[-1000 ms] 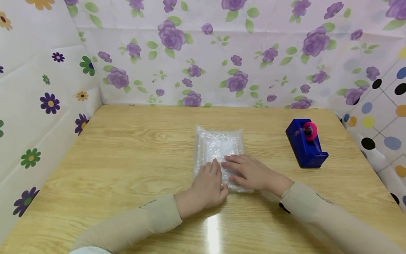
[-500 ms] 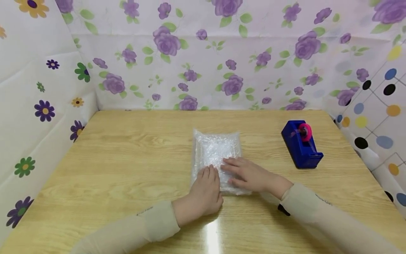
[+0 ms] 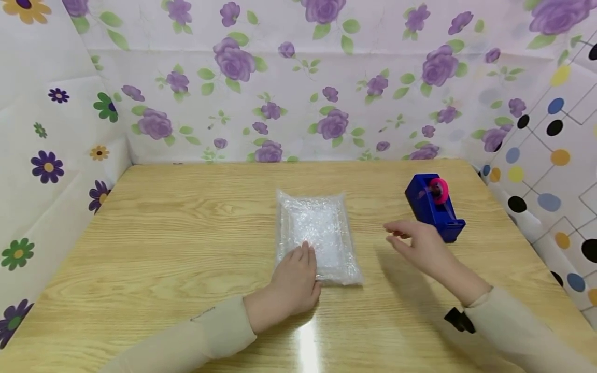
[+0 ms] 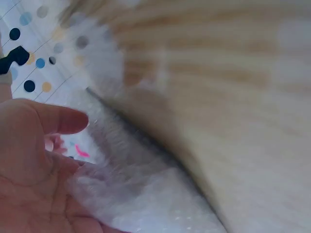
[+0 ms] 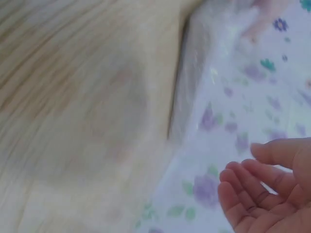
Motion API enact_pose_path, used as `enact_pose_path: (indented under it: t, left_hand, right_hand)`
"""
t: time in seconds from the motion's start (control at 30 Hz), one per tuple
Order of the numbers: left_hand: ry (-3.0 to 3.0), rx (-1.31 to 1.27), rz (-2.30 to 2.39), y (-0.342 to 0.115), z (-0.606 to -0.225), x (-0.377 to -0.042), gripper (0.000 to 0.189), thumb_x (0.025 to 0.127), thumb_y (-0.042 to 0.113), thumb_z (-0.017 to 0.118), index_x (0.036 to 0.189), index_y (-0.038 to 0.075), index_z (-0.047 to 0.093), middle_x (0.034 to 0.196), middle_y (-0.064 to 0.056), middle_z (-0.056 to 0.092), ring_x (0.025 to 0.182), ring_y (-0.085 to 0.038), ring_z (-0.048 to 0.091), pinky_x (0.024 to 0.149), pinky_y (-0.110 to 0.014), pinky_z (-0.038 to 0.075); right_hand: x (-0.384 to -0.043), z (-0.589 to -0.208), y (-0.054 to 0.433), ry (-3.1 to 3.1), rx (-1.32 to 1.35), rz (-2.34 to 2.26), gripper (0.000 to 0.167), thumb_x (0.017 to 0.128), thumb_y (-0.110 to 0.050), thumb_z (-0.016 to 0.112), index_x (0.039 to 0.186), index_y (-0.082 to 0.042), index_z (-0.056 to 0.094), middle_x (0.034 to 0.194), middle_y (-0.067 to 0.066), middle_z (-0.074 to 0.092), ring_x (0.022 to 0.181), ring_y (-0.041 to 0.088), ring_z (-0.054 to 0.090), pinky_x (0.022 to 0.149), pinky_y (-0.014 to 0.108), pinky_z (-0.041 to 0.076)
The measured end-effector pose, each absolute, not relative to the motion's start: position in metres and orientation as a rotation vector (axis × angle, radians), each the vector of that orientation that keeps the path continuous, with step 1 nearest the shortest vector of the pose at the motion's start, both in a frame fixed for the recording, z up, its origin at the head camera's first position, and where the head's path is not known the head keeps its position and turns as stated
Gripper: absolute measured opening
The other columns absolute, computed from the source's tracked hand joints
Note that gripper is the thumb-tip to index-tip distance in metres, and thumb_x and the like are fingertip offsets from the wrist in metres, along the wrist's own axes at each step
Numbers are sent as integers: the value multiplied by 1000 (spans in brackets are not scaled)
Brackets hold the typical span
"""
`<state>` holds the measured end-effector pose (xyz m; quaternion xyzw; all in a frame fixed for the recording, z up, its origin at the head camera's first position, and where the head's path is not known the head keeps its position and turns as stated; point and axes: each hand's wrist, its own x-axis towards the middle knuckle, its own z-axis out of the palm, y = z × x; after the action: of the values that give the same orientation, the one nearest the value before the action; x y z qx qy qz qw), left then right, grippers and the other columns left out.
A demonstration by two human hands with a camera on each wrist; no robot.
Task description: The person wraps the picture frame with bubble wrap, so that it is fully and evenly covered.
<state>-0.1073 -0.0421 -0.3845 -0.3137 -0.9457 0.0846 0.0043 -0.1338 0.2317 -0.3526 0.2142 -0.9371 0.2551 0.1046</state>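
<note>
A flat, roughly rectangular package wrapped in clear bubble wrap [image 3: 322, 223] lies mid-table. My left hand [image 3: 295, 282] rests on its near left part, fingers straight and together. In the left wrist view the bubble wrap [image 4: 146, 194] sits against the palm and fingers, with the thumb off to the side. Held above the table to the right of the package, my right hand [image 3: 422, 246] has loosely bent fingers and nothing between them. Just beyond it stands a blue tape dispenser [image 3: 426, 204] with a pink-cored roll, its near end close behind the hand in the head view.
The wood-grain table [image 3: 196, 223] is bounded by a purple-flowered cloth [image 3: 289, 83] at the back. A flower-print cloth [image 3: 46, 207] hangs on the left, a dotted one [image 3: 550, 181] on the right. A black wrist-camera piece [image 3: 459, 319] sits under the right wrist.
My right hand has lifted off the package and moved right, towards the tape dispenser. The left hand stays on the package. The head view has shifted slightly.
</note>
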Motion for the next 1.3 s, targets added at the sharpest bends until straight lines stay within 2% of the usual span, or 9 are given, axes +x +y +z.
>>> enact_pose_path:
  t: [0.2, 0.57, 0.73, 0.83, 0.9, 0.97, 1.07, 1.17, 1.3]
  left_hand:
    - [-2928, -1019, 282, -47, -378, -111, 62, 92, 40, 51, 132, -7, 47, 134, -24, 52, 123, -30, 52, 102, -33, 45]
    - [-3032, -1058, 188, -54, -378, -113, 74, 87, 43, 58, 139, -7, 40, 143, -25, 43, 133, -31, 42, 112, -33, 35]
    - [-3040, -1066, 175, -56, -381, -114, 76, 86, 43, 60, 140, -6, 39, 144, -24, 41, 134, -30, 41, 112, -32, 34]
    - [-3044, -1066, 157, -57, -381, -113, 76, 85, 42, 60, 141, -5, 38, 145, -24, 40, 135, -31, 40, 112, -32, 34]
    - [-3048, -1069, 133, -58, -382, -113, 76, 85, 41, 61, 141, -5, 38, 145, -24, 40, 135, -31, 39, 113, -33, 33]
    - [-3048, -1073, 111, -58, -382, -112, 76, 85, 41, 61, 141, -6, 38, 146, -24, 39, 136, -31, 39, 113, -33, 32]
    - [-3045, -1079, 101, -58, -383, -111, 76, 85, 41, 61, 141, -6, 38, 146, -23, 39, 136, -30, 38, 114, -33, 32]
    - [-3047, -1075, 110, -57, -382, -111, 76, 85, 41, 61, 141, -5, 38, 147, -23, 39, 137, -30, 38, 114, -32, 31]
    - [-3046, -1066, 125, -57, -382, -110, 76, 86, 42, 61, 142, -5, 37, 147, -22, 38, 137, -29, 37, 114, -32, 31]
  right_hand:
    - [-135, -330, 269, -2910, 291, 850, 30, 92, -12, 62, 116, 4, 64, 105, 24, 68, 88, 33, 66, 69, 41, 57]
    - [-165, -312, 341, -3114, -163, 817, 56, 96, -39, 49, 128, 8, 53, 123, 34, 55, 102, 47, 57, 75, 52, 52]
    - [-177, -315, 352, -3180, -239, 958, 64, 95, -44, 49, 132, 9, 48, 127, 32, 53, 105, 41, 60, 84, 57, 50]
    - [-186, -318, 355, -3188, -233, 1021, 61, 95, -39, 52, 131, 11, 48, 127, 32, 54, 99, 32, 66, 88, 53, 51]
    - [-191, -318, 356, -3194, -228, 1076, 58, 96, -33, 54, 130, 14, 47, 124, 32, 56, 92, 23, 69, 86, 46, 54]
    - [-196, -318, 358, -3205, -230, 1120, 56, 95, -28, 55, 128, 16, 47, 113, 29, 62, 85, 16, 69, 80, 38, 57]
    - [-200, -317, 360, -3227, -262, 1153, 53, 94, -26, 59, 125, 16, 50, 93, 13, 70, 76, 8, 66, 70, 27, 58]
    - [-203, -318, 359, -3251, -264, 1095, 52, 91, -28, 61, 119, 15, 56, 82, -2, 69, 72, 5, 64, 66, 25, 56]
    - [-205, -317, 358, -3264, -236, 1040, 48, 89, -27, 63, 113, 14, 60, 80, 0, 69, 71, 7, 62, 66, 28, 57]
